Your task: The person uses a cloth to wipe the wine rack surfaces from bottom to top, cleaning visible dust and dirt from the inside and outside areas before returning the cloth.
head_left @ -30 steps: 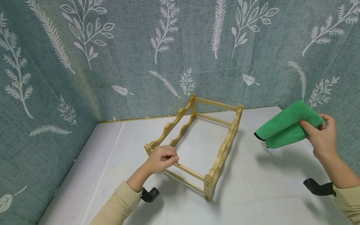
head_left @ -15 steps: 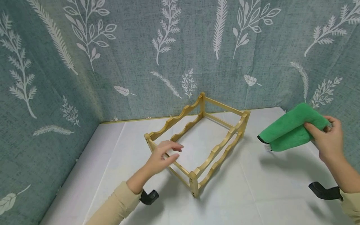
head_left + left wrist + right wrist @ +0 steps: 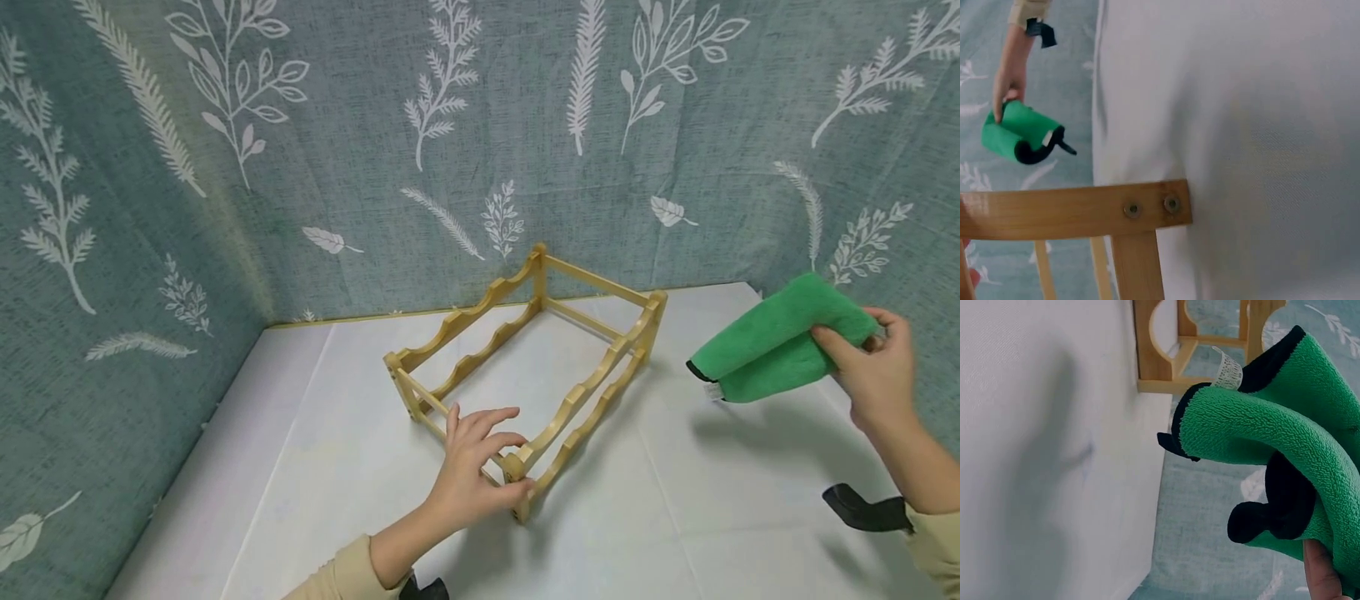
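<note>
A light wooden rack (image 3: pixel 592 400) with wavy side rails stands at an angle on the white-covered table. My left hand (image 3: pixel 480 471) is at its near corner post, thumb across the front and index finger bent over the top, other fingers spread. In the left wrist view, two bolt heads show on the rack's bar (image 3: pixel 1072 212). Off to the right, my right hand (image 3: pixel 877 367) pinches a folded green towel (image 3: pixel 780 342) above the table. The right wrist view shows the towel's (image 3: pixel 1260 425) black edging and white label; most of that hand is hidden there.
A white cloth (image 3: pixel 337 500) covers the table. Green-grey curtains (image 3: pixel 360 167) with white leaf prints hang behind and along both sides. Black devices are strapped at the left wrist (image 3: pixel 423 590) and right wrist (image 3: pixel 866 508).
The rack has turned, its near corner swinging left. My left hand has left the near rail's middle and moved right to the near corner post. The right hand and towel shifted slightly right.
</note>
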Available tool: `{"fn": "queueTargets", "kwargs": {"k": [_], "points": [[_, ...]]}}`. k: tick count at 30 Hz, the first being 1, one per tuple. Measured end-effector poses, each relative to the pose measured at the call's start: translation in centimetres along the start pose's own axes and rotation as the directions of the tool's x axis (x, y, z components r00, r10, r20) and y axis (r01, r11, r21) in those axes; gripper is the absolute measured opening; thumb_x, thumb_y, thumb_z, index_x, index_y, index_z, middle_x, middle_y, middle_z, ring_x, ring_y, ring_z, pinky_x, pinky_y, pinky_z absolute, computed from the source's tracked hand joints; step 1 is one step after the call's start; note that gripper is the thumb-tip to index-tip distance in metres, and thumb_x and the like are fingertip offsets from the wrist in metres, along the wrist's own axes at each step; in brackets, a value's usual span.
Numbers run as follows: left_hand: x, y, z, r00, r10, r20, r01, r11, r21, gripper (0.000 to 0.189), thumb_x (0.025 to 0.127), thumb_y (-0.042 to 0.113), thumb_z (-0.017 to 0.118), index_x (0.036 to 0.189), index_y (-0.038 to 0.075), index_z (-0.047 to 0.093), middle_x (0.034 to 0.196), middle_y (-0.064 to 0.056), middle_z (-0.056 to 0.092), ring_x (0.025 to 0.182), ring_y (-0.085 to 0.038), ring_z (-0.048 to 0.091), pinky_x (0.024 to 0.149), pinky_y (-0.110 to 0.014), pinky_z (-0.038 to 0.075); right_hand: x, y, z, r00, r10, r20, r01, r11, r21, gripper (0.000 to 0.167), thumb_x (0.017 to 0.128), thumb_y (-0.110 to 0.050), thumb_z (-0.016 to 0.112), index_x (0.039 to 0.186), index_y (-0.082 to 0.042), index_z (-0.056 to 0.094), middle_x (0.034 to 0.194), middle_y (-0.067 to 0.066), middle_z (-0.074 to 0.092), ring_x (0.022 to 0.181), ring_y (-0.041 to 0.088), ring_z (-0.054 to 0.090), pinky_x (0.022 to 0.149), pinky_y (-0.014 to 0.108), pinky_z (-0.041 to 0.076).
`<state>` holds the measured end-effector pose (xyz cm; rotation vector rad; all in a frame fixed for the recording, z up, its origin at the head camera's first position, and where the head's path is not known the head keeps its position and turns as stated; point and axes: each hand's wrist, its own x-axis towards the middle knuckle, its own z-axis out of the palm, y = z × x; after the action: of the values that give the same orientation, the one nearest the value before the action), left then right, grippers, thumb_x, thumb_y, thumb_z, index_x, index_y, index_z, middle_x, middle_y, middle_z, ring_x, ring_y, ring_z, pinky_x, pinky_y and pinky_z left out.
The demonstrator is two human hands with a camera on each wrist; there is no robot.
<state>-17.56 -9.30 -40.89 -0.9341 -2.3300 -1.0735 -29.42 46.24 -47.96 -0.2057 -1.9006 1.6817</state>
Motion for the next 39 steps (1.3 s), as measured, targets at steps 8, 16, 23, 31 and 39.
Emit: {"fn": "queueTargets", "kwargs": {"k": [8, 16, 23, 31, 39], "points": [[0.9, -2.7, -1.5, 0.998, 0.029, 0.059, -0.023, 0.995, -0.099, 0.026, 0.063, 0.012, 0.076, 0.086, 0.015, 0.066, 0.133, -0.007, 0.046, 0.122, -0.028, 0.04, 0.1, -0.068, -0.003, 0.0, 0.4, -0.8, 0.999, 0.01, -0.045, -0.015, 0.992, -0.122, 0.068, 0.079, -0.017, 0.071, 0.134, -0.027, 0.032, 0.111, -0.007, 0.046, 0.085, 0.004, 0.054, 0.055, 0.012, 0.048], [3.2, -7.0, -5.4, 0.945, 0.124, 0.303, -0.096, 0.99, -0.107, 0.024, 0.075, 0.007, 0.068, 0.098, 0.012, 0.063, 0.144, -0.018, 0.026, 0.133, -0.037, 0.018, 0.099, -0.064, 0.02, -0.6, 0.1, -0.5, 0.999, 0.002, -0.036, -0.007, 0.991, -0.133, 0.067, 0.08, -0.016, 0.069, 0.134, -0.026, 0.031, 0.111, -0.007, 0.046, 0.087, 0.003, 0.054, 0.057, 0.011, 0.048], [5.7, -9.5, -7.7, 0.861, -0.017, 0.509, 0.069, 0.994, -0.084, 0.025, 0.082, 0.01, 0.067, 0.108, 0.01, 0.063, 0.151, -0.015, 0.012, 0.138, -0.038, 0.001, 0.102, -0.065, 0.014, -1.2, 0.0, -0.7, 1.0, 0.003, 0.009, -0.003, 1.0, -0.03, 0.069, 0.079, -0.012, 0.07, 0.134, -0.024, 0.031, 0.11, -0.005, 0.048, 0.085, 0.004, 0.056, 0.058, 0.012, 0.049], [7.7, -11.2, -8.1, 0.812, -0.106, 0.573, 0.162, 0.986, -0.047, 0.033, 0.087, 0.009, 0.062, 0.119, 0.006, 0.057, 0.152, -0.016, 0.011, 0.139, -0.034, -0.009, 0.106, -0.061, 0.007, -2.1, -0.6, -0.9, 1.0, 0.001, 0.022, 0.0, 1.0, -0.018, 0.068, 0.079, -0.01, 0.07, 0.134, -0.023, 0.031, 0.109, -0.004, 0.047, 0.084, 0.004, 0.056, 0.058, 0.011, 0.049], [8.4, -11.7, -8.2, 0.815, -0.121, 0.567, 0.176, 0.983, -0.044, 0.034, 0.088, 0.011, 0.061, 0.121, 0.007, 0.056, 0.152, -0.017, 0.011, 0.138, -0.039, -0.009, 0.104, -0.064, 0.005, -2.2, -0.7, -0.6, 0.999, -0.005, 0.035, 0.005, 1.0, 0.02, 0.068, 0.079, -0.008, 0.07, 0.133, -0.021, 0.031, 0.112, -0.001, 0.046, 0.086, 0.007, 0.057, 0.058, 0.014, 0.05]]}}
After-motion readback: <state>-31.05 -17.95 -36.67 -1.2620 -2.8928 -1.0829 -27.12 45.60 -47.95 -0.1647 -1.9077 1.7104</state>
